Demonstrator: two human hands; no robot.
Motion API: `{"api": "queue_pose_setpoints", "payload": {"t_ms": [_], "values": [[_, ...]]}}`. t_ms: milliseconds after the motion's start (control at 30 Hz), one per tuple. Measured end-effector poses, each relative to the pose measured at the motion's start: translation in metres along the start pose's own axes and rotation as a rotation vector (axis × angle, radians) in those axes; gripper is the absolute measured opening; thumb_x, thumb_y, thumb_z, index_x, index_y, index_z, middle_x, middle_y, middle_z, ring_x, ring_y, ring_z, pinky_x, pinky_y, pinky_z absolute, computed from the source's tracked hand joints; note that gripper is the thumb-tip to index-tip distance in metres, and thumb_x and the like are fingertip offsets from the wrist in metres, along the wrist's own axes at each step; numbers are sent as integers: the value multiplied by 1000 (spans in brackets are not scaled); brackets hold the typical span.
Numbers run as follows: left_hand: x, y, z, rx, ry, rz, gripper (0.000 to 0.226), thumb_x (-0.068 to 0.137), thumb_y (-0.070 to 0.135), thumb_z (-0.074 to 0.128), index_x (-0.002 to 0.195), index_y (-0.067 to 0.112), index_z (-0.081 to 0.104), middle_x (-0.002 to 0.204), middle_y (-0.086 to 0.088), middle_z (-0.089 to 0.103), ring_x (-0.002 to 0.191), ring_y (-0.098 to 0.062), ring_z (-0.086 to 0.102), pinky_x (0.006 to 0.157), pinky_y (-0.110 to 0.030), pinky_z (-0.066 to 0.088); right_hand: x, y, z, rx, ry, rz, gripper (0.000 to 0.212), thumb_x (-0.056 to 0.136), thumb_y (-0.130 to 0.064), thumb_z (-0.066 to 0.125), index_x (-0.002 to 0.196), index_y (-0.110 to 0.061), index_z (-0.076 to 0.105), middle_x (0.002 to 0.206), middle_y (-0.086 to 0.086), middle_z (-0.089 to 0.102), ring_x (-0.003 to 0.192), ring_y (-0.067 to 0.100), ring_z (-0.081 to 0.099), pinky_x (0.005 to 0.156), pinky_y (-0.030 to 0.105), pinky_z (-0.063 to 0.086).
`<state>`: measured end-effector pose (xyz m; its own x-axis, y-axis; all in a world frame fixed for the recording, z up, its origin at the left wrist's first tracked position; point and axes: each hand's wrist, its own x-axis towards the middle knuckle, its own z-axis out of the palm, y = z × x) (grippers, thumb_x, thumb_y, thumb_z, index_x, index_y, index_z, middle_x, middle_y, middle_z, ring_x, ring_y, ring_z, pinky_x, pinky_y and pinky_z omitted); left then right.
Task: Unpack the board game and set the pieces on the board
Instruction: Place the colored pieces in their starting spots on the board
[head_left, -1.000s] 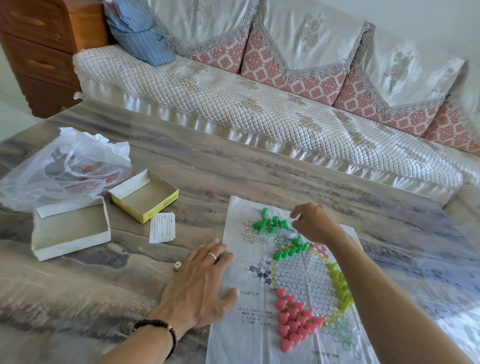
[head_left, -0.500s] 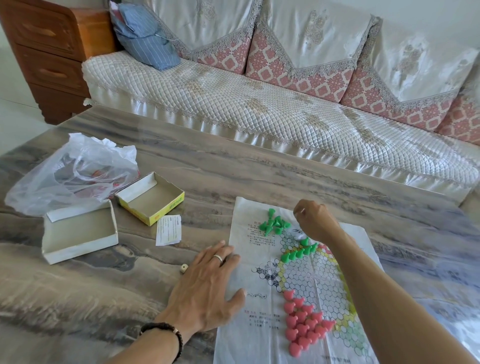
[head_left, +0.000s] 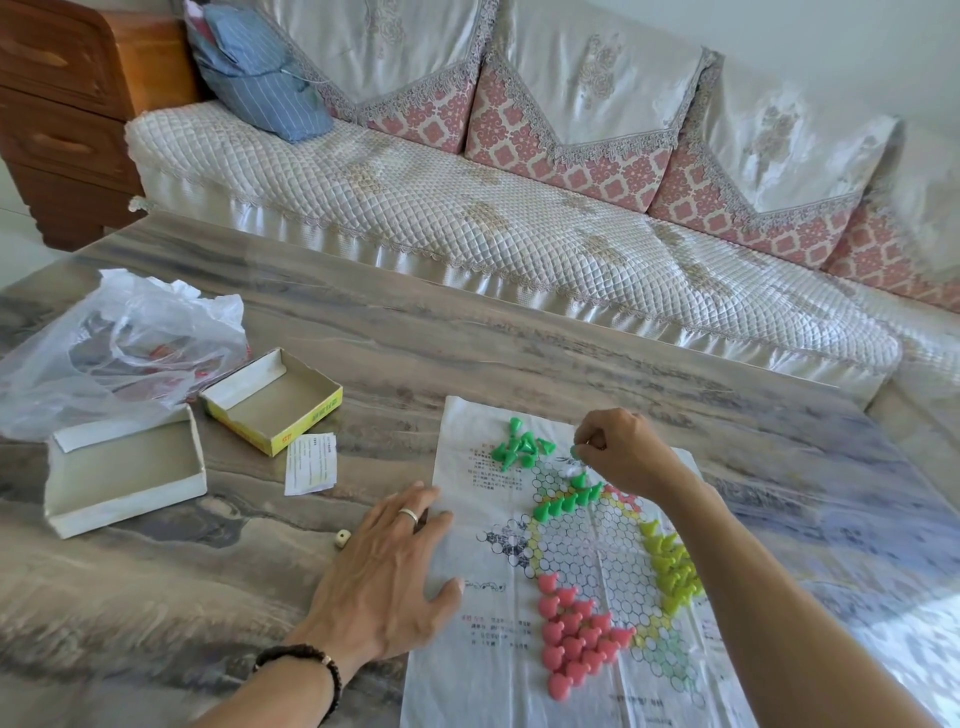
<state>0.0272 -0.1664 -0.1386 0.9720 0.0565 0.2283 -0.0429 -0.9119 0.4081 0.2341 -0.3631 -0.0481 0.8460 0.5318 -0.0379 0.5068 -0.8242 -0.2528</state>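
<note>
At the worktop's (head_left: 467, 332) left edge lies a plastic bag (head_left: 119, 348), then two open box halves, a white one (head_left: 124, 467) and a yellow one (head_left: 272, 397), with a slip of paper (head_left: 310, 462) and a small die (head_left: 341, 539) nearby. The left hand (head_left: 387, 577) rests flat, fingers spread and straight, its fingertips on the left edge of the paper board (head_left: 498, 670), pinning it. On the board, a loose heap of green pieces (head_left: 521, 448) sits near the far edge; a partial row of green pieces (head_left: 566, 501) already stands just nearer, with pink pieces (head_left: 576, 634) and yellow ones (head_left: 670, 566) set out. The right hand (head_left: 623, 447) is curled, fingers pinching what looks like one green piece (head_left: 575, 450). The green corner to be filled lies directly below and slightly toward the person from those fingers, so the right hand is the nearer one; the heap lies just to its left.
</note>
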Motion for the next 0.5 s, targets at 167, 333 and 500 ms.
{"api": "queue_pose_setpoints", "payload": {"t_ms": [167, 333, 500], "values": [[0, -2, 0, -27, -26, 3, 69, 82, 59, 39, 140, 22, 40, 156, 1, 24, 146, -13, 11, 112, -25, 1, 0, -3, -2, -69, -47, -33, 24, 85, -1, 52, 89, -11, 73, 76, -9, 66, 59, 6, 63, 52, 19, 51], [1, -1, -1, -25, -36, 3, 66, 84, 58, 41, 141, 25, 36, 157, 4, 20, 146, -12, 6, 110, -22, -4, 0, 0, 0, -86, -83, -33, 21, 83, -2, 55, 84, -15, 72, 78, -12, 65, 70, 10, 66, 68, 35, 58], [1, -1, -1, -24, -47, -7, 68, 83, 58, 40, 141, 25, 33, 157, 4, 20, 146, -11, 5, 114, -24, -1, -4, 0, 8, -146, -104, -47, 13, 85, -14, 63, 90, -20, 74, 93, -6, 69, 86, 9, 63, 80, 31, 56]]}}
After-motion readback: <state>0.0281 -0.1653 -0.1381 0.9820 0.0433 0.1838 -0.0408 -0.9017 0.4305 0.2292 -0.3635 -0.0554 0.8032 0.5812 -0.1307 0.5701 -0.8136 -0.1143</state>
